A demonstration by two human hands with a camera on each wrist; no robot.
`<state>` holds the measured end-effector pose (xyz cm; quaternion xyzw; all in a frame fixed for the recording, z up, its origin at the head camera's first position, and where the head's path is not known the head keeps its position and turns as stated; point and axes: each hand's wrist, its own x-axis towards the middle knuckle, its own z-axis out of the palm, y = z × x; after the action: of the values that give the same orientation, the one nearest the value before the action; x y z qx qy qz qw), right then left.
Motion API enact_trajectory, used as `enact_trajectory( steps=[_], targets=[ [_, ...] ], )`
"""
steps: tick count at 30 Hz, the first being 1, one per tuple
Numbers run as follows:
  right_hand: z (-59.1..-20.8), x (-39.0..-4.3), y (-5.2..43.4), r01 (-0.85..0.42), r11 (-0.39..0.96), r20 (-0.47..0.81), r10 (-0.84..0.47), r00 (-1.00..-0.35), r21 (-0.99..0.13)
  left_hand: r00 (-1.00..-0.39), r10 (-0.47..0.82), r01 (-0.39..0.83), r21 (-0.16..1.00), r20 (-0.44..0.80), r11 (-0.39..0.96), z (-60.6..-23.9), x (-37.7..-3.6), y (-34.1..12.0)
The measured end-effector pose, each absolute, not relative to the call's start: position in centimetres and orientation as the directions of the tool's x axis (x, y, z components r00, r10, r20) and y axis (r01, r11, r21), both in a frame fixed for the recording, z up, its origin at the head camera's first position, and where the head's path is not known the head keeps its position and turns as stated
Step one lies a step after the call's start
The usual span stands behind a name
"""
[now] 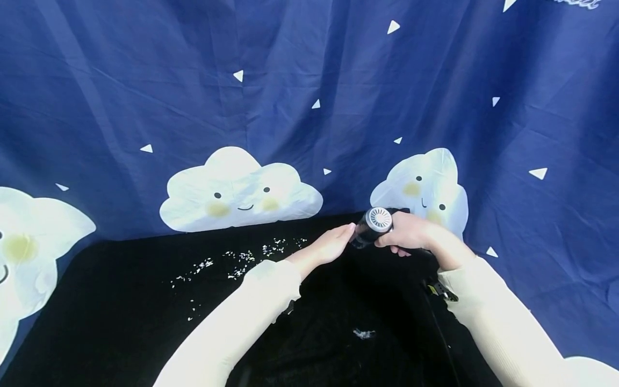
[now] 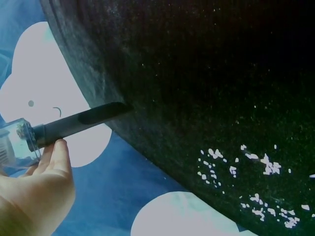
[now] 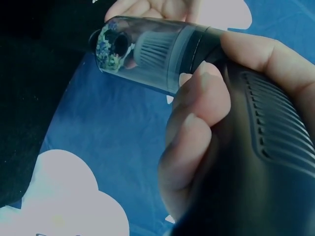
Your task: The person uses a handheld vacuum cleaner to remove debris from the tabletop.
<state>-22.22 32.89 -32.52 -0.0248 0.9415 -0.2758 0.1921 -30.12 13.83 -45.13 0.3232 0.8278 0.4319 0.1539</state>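
Observation:
My right hand (image 1: 411, 231) grips the dark body of a handheld vacuum cleaner (image 1: 369, 231), fingers wrapped round it in the right wrist view. Its clear dust cup (image 3: 152, 59) holds a pleated filter and pale and bluish bits near the front. From the cup a dark slanted nozzle (image 2: 74, 125) points to the black surface, its tip right at it. With fingers nearly straight, my left hand (image 1: 329, 244) touches the underside of the nozzle's base and the cup. White scraps (image 1: 246, 260) lie scattered on the black surface (image 1: 121, 301), left of the nozzle.
A blue curtain (image 1: 280, 123) with cloud faces and white triangles hangs behind the black surface's far edge. One whitish wisp (image 1: 364, 334) lies on the black surface nearer my body, between my forearms. Fine pale specks dot the black surface in the left wrist view.

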Motion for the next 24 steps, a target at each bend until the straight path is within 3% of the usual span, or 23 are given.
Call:
enact_trajectory(
  steps=[8,24],
  targets=[
    [-32.5,-22.4,32.2,0.044,0.849,-0.320,-0.149,-0.936,-0.526,-0.748,0.662,0.416,0.807,0.042,0.419,-44.2,-30.5,12.7],
    [-35.0,-23.2,30.2,0.082,0.741,-0.293,-0.159,-0.943,-0.667,-0.753,0.658,0.366,0.833,0.003,0.415,-44.5,-31.9,9.6]
  ],
)
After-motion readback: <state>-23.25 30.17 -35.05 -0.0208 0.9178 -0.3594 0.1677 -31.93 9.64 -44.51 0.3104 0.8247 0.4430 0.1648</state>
